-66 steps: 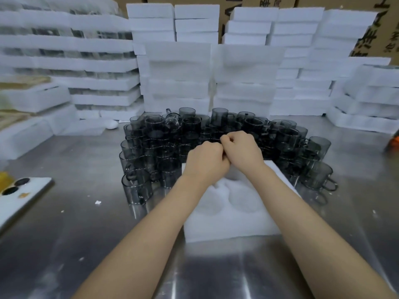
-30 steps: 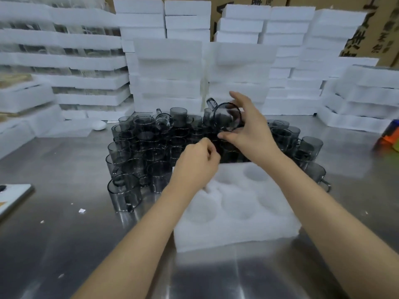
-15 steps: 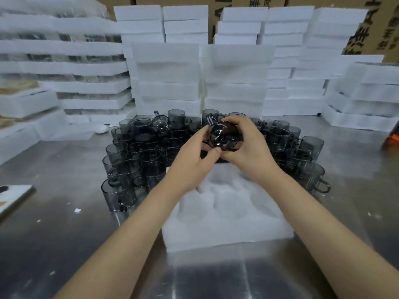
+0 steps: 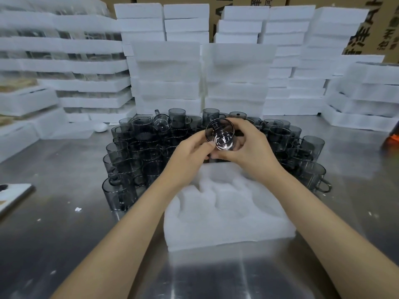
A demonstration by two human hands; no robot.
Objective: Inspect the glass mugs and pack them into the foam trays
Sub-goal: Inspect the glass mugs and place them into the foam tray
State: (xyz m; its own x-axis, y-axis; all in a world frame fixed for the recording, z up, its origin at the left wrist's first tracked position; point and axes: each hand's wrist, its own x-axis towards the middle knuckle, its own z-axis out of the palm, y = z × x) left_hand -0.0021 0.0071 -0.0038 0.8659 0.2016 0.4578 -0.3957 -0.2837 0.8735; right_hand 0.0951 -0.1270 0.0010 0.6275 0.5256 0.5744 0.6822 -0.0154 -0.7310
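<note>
Fingers (image 4: pixel 232 155) of the right hand (image 4: pixel 251 148) curl round the body of a smoky glass mug (image 4: pixel 220 134), tipped so that its open mouth faces the camera, while the left hand (image 4: pixel 190 151) pinches the near rim with thumb and fingertips. Both hands hold the mug in the air, above the far edge of the foam tray (image 4: pixel 226 231) and in front of the crowd of unpacked mugs (image 4: pixel 138 152). It looks like the inspection step: the mug is turned up to the eye, not yet lowered.

As for progress, the tray on the steel desk (image 4: pixel 64 244) shows several round pockets, and every pocket in view appears unfilled, though the forearms cover part of it. So this tray seems barely begun. Dozens of mugs stand packed together on the desk behind and beside the tray, waiting their turn. Stacked foam trays (image 4: pixel 168 87) rise along the back, and the stacks on the left (image 4: pixel 64 67) show glassware between their layers, which suggests finished work. A white phone (image 4: pixel 13 195) lies at the left edge.
</note>
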